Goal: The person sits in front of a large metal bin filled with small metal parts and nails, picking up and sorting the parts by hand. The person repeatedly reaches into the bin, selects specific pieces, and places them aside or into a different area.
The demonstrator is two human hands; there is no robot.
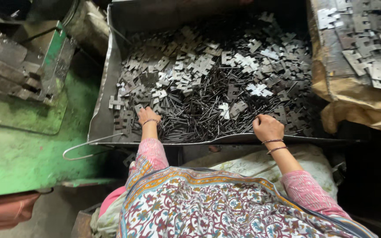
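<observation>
Both hands reach into the metal tray (111,66) so they can sort: the left hand (147,115), fingers curled down, rests on the flat notched metal plates (199,66), while the right hand (267,127) presses loosely spread onto the thin dark rods (195,117) near the front rim.

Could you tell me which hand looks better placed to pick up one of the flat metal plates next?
Probably the left hand: it rests right among the flat metal plates at the tray's near corner. The right hand sits mostly on thin rods.
</observation>
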